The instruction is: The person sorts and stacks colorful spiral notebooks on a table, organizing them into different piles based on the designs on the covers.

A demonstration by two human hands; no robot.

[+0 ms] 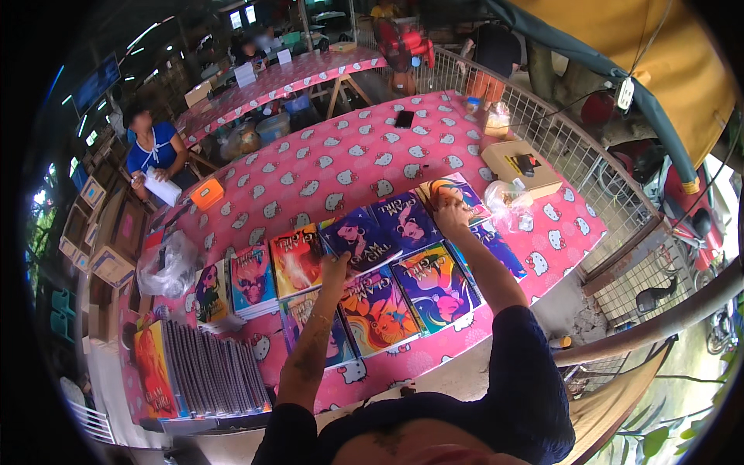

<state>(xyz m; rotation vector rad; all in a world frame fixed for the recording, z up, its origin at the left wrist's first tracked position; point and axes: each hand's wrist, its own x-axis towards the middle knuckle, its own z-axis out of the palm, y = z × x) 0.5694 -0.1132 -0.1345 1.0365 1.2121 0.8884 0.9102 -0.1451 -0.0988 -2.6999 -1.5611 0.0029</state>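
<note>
Rows of notebooks with bright illustrated covers lie on the table in front of me. My left hand (335,268) grips the near left edge of a dark blue notebook (363,236), whose pale page edge shows along its near side. My right hand (452,216) is farther right, its fingers resting on the cover of an orange and yellow notebook (469,190). Between the hands lies another dark blue notebook (404,220). Nearer to me are an orange notebook (380,310) and a purple and yellow one (438,285). My right forearm partly covers a blue notebook (502,252).
A tall row of spiral-bound notebooks (213,372) stands at the near left, beside a clear plastic bag (167,265). An orange box (206,194), a phone (404,118) and a cardboard box (521,167) are on the pink table (310,159). A person (157,151) holds white paper at the left.
</note>
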